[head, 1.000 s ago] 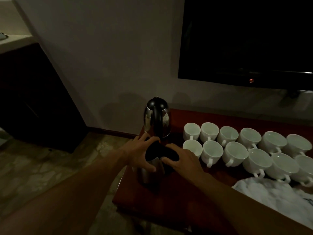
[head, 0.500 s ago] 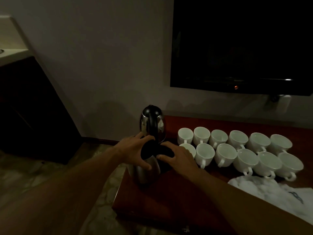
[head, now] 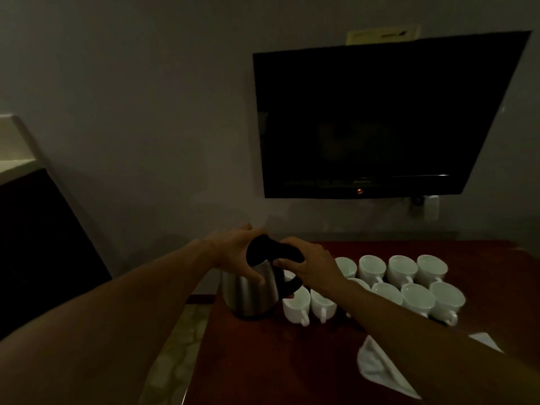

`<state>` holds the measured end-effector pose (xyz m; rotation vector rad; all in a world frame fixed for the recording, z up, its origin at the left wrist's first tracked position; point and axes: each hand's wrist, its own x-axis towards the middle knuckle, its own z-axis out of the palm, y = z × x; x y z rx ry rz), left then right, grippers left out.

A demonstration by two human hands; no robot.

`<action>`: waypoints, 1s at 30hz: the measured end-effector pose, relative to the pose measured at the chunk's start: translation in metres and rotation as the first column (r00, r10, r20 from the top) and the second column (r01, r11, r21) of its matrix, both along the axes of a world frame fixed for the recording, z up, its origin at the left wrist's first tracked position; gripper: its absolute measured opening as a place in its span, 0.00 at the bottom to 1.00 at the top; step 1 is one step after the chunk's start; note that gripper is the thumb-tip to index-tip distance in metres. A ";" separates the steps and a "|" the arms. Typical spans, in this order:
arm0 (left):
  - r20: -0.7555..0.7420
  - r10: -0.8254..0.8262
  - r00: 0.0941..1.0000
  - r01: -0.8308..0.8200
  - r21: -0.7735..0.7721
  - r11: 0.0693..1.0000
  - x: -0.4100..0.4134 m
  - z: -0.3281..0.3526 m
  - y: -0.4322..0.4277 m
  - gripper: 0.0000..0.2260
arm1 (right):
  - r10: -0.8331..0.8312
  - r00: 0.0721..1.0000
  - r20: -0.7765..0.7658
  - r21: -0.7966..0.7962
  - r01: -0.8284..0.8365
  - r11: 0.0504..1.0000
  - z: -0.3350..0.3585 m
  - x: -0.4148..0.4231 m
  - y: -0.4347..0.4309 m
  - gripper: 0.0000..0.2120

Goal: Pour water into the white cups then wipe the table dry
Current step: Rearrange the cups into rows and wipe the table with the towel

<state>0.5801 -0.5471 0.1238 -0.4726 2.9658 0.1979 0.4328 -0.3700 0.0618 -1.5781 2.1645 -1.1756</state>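
Light very dim. Steel kettle (head: 251,293) sits at the left end of the red-brown bench (head: 263,361), just beside the nearest of the white cups (head: 402,268). I cannot tell whether its base rests on the bench or is just off it.

Left hand (head: 233,252): grip clamped over the kettle's top, fingers curled over the black lid (head: 258,249), thumb down on the steel wall.

Right hand (head: 312,267): grip clamped on the upper part of the black handle (head: 290,285).

The cups stand upright to the right of the kettle in two close-packed rows, handles toward the camera (the right forearm hides several). Their contents are not readable in this light.

White cloth (head: 377,369) lies crumpled on the near right of the bench, apart from the cups and partly behind the right forearm.

Dark screen (head: 380,118) is on the wall above the bench. Dark cabinet (head: 35,244) is at far left.
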 end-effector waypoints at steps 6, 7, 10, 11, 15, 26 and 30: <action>-0.040 -0.074 0.996 0.078 0.101 0.992 -0.056 0.025 0.036 0.50 | -0.090 0.996 -0.002 -0.003 0.090 0.996 0.023 -0.040 0.046 0.15; -0.041 -0.087 0.995 0.091 0.116 0.989 -0.068 0.027 0.043 0.49 | -0.108 0.994 -0.002 -0.003 0.108 0.994 0.026 -0.049 0.056 0.15; -0.037 -0.141 0.989 0.144 0.095 0.985 -0.107 0.035 0.067 0.50 | -0.160 0.987 -0.003 -0.011 0.160 0.987 0.033 -0.078 0.087 0.13; -0.036 -0.157 0.987 0.160 0.080 0.984 -0.121 0.038 0.075 0.52 | -0.178 0.984 -0.007 -0.015 0.178 0.984 0.035 -0.088 0.097 0.13; -0.029 -0.200 0.979 0.202 0.074 0.977 -0.183 0.047 0.115 0.54 | -0.243 0.970 -0.021 -0.005 0.243 0.970 0.044 -0.134 0.145 0.09; -0.033 -0.405 0.914 0.406 0.017 0.914 -0.376 0.043 0.249 0.52 | -0.446 0.894 -0.048 0.045 0.448 0.893 0.055 -0.277 0.301 0.12; -0.021 -0.488 0.872 0.489 0.029 0.872 -0.444 0.032 0.291 0.53 | -0.533 0.843 -0.076 0.041 0.537 0.843 0.047 -0.320 0.348 0.13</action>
